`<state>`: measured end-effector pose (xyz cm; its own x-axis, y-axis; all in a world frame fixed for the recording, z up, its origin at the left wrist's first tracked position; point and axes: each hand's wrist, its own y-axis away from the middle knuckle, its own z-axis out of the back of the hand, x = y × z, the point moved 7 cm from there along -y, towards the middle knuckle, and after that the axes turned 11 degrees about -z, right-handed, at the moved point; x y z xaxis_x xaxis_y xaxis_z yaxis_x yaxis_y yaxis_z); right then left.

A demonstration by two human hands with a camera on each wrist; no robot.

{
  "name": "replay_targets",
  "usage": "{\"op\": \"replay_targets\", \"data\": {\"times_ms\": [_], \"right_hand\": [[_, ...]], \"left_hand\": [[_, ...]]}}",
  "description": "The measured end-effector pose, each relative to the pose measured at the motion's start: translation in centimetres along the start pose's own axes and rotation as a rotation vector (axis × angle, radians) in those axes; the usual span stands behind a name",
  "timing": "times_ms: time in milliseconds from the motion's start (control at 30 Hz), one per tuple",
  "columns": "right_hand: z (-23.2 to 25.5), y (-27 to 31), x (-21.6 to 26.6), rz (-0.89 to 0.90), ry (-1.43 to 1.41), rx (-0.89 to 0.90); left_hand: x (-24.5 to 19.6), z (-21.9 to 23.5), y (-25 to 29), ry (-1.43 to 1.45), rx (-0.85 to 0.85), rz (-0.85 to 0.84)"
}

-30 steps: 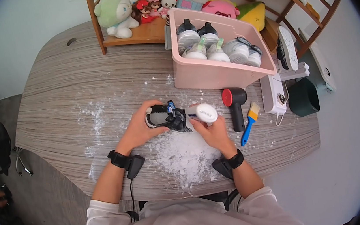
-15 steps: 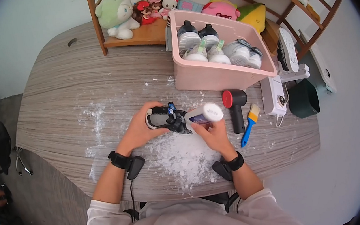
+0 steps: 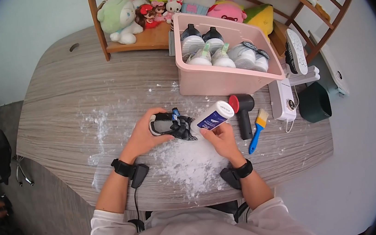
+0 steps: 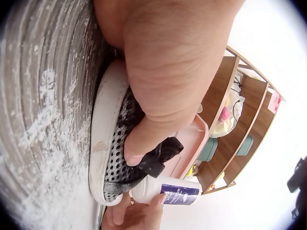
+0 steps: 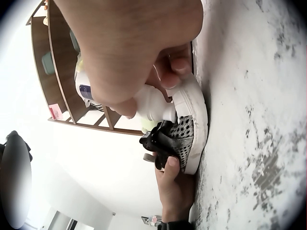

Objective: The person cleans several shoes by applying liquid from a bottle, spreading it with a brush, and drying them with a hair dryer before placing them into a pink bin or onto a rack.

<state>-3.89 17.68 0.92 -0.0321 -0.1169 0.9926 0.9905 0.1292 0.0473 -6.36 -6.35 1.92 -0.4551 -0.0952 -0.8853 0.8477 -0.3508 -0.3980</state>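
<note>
My left hand [image 3: 142, 135] grips a small black mesh sneaker [image 4: 117, 148] with a white sole, thumb along one side and fingers on the other. It stands sole-down on the table, its toe towards my right hand. A black strap [image 4: 165, 151] crosses its top. In my right hand [image 3: 223, 142] is a white plastic bottle [image 3: 212, 117] with a dark blue label, held between thumb and fingers. The bottle leans, its base up and to the right, its neck at the sneaker's toe. Fingers of the right hand touch the toe edge in the right wrist view.
White powder [image 3: 193, 168] lies scattered over the wooden table [image 3: 56, 100]. Behind stands a pink bin [image 3: 225, 81] with several shoes. To the right are a black handheld blower [image 3: 244, 120], a blue-handled brush [image 3: 257, 133] and a white device [image 3: 282, 100] bearing a shoe [image 3: 297, 51].
The bottle has swung in my right hand, its base rising up and right, so more of its blue label shows. My left hand and the sneaker stay nearly where they were.
</note>
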Motion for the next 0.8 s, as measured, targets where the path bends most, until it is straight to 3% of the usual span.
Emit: {"op": "replay_targets", "data": {"times_ms": [233,300,633,700,800], "right_hand": [[0.7,0.1,1.3,0.097,-0.059,-0.138],[1.5,-0.1,0.8,0.166,0.073,-0.194],[1.2,0.6,2.3,0.216,0.149,-0.166],[2.0,0.3,2.1,0.238,0.174,-0.269],[2.3,0.0,1.7,0.208,0.114,-0.257]], "left_hand": [[-0.5,-0.1,-0.1,-0.029,0.003,0.003],[-0.7,-0.1,0.0,-0.006,0.004,0.027],[-0.8,0.0,0.0,-0.032,-0.008,0.022],[-0.9,-0.1,0.0,-0.032,-0.006,0.016],[-0.8,-0.1,0.0,-0.041,-0.002,0.007]]}}
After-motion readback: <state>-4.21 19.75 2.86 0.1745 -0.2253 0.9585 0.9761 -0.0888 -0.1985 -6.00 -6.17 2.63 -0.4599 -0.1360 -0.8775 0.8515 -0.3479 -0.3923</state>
